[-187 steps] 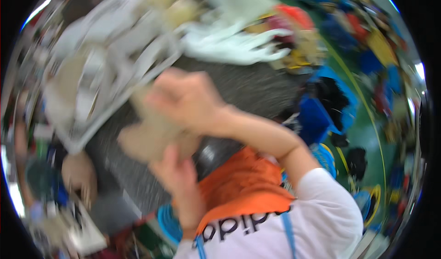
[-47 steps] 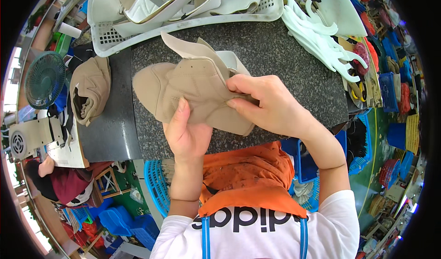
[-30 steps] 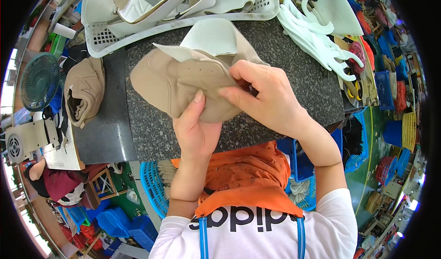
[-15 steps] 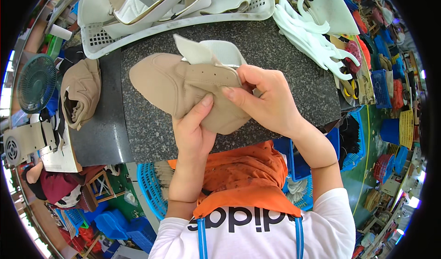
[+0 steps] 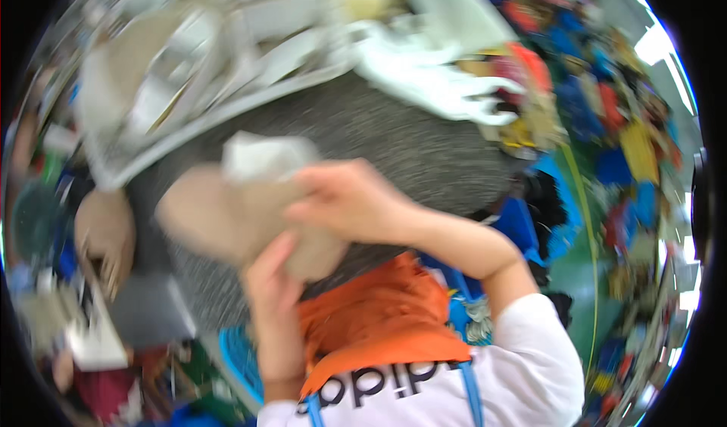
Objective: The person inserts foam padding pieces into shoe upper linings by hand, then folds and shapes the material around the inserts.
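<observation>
A beige shoe upper (image 5: 201,211) is held above the dark speckled table, its rounded toe pointing left. A pale inner piece (image 5: 265,157) stands up from its far side. My left hand (image 5: 274,275) grips the upper from the near side, thumb laid on top. My right hand (image 5: 344,200) is closed on the upper's right part, thumb and fingers pinching its edge. The picture is smeared by motion, so stitching and eyelets do not show. Another beige shoe upper (image 5: 104,226) lies at the table's left end.
A white plastic basket (image 5: 219,123) full of pale shoe parts stands at the far left of the dark table (image 5: 432,162). White pieces with finger-like ends (image 5: 416,71) lie at the far right. Blue bins (image 5: 519,226) stand beside the table's right end.
The whole view has turned and blurred, so the table and basket appear tilted. Both hands still hold the upper, which now appears farther left and lower in view.
</observation>
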A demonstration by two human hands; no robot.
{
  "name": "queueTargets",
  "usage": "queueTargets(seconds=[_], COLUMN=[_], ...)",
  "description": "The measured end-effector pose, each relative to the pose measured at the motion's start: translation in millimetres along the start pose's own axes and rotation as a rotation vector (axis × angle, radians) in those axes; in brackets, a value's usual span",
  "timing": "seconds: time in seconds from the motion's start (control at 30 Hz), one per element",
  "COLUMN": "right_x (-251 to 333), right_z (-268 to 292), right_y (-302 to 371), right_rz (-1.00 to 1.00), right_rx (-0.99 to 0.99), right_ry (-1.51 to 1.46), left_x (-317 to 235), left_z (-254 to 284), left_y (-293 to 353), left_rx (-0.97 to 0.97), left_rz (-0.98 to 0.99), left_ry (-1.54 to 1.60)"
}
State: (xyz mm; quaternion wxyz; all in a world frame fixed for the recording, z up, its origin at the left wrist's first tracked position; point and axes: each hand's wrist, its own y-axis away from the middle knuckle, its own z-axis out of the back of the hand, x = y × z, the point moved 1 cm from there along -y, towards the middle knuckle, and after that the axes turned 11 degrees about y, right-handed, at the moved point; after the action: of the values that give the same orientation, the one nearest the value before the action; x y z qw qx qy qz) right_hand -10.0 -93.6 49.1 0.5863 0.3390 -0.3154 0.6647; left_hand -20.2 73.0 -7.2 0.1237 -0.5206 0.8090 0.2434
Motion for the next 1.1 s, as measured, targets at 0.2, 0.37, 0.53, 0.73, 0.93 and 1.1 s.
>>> queueTargets(seconds=[0.2,0.37,0.53,0.73,0.93,1.1], right_x=[-26,-3,7,-22,-20,-44], right_z=[-20,0,-63,-62,-65,-67], right_y=[-7,26,8,9,4,-14], right_rz=[0.240,0.794,0.852,0.649,0.899,0.480], right_rx=[-0.291,-0.616,-0.095,0.000,-0.117,0.064], right_ry=[-0.218,0.158,0.415,0.681,0.430,0.510], left_x=[-40,-19,-16,-30,-13,-29], left_z=[19,21,21,-3,40,40], left_y=[-11,-4,17,39,27,11], left_rx=[-0.088,0.452,0.467,0.582,-0.021,-0.159], left_rz=[-0.622,-0.540,-0.464,-0.306,-0.437,-0.287], left_ry=[-1.073,-2.225,-2.201,-1.905,-1.901,-1.458])
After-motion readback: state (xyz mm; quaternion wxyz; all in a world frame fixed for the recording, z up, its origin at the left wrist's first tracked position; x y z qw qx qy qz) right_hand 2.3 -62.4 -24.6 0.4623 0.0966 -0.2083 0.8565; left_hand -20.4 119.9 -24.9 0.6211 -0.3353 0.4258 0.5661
